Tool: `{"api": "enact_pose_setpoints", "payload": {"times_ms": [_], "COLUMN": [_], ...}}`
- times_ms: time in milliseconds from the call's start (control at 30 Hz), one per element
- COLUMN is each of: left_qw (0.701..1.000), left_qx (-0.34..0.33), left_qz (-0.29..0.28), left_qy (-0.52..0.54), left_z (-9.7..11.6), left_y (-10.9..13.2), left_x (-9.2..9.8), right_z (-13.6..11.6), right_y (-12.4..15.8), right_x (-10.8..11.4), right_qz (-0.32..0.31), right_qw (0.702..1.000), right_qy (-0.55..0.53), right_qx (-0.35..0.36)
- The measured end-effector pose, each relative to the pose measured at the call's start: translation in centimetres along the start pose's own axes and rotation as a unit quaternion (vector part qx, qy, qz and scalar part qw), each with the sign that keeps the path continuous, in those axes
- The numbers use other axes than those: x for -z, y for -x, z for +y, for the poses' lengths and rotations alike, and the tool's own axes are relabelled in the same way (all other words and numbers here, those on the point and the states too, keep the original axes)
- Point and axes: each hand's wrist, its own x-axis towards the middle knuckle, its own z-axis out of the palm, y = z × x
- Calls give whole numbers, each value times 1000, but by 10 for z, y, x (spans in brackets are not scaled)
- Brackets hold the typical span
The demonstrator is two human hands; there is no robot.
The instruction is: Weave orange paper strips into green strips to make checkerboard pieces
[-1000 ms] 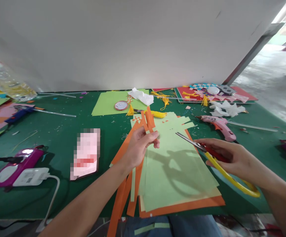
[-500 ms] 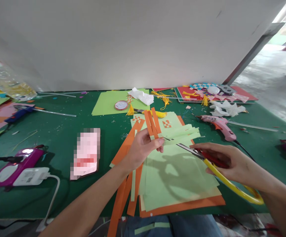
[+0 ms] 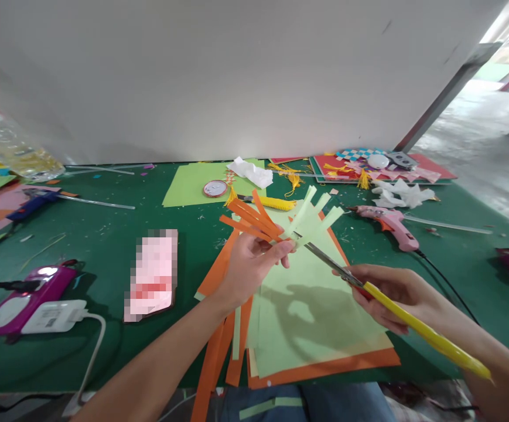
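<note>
Pinched in my left hand (image 3: 258, 261) are woven paper strips, orange ones (image 3: 258, 218) fanning up and left and pale green ones (image 3: 313, 214) fanning up and right. My right hand (image 3: 390, 293) is closed around a pair of scissors (image 3: 331, 256) with a yellow handle; part of the handle is hidden by the fingers. The blade tips reach in among the strips, close to my left fingertips. Underneath lie pale green sheets (image 3: 324, 316) over orange paper (image 3: 337, 370). Loose orange strips (image 3: 212, 346) lie beside them, left of the stack.
A phone (image 3: 151, 275) and a purple power strip (image 3: 30, 299) are on the left. A pink glue gun (image 3: 390, 225) rests at the right, a blue one (image 3: 37, 205) at the far left. Behind the stack are a yellow cutter (image 3: 274, 203), tissue (image 3: 250, 172) and a tape roll (image 3: 215, 187).
The strips have turned in my left hand, the orange ones swinging left and the green ones tilting upward. The scissors have moved left, their tips now among the strips.
</note>
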Motion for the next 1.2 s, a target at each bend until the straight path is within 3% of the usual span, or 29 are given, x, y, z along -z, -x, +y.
{"api": "enact_pose_setpoints", "payload": {"times_ms": [167, 433, 667, 1000, 1200], "left_qw": [1000, 997, 995, 994, 988], "left_qx": [-1, 53, 81, 95, 145], "left_qz": [10, 22, 23, -21, -24], "left_qy": [15, -56, -56, -43, -50], "left_z": [3, 6, 7, 11, 8], "left_y": [0, 0, -1, -1, -1], "left_x": [-2, -2, -3, -5, -5], "right_z": [-1, -6, -4, -3, -6], "right_y": [0, -2, -5, -8, -7], "right_x": [-2, -6, -6, -5, -5], "right_qz": [-44, -55, -61, -71, -79], "right_qw": [996, 995, 996, 993, 994], "right_qy": [-65, -65, -49, -81, -63], "right_qx": [-44, -47, -36, -37, -44]}}
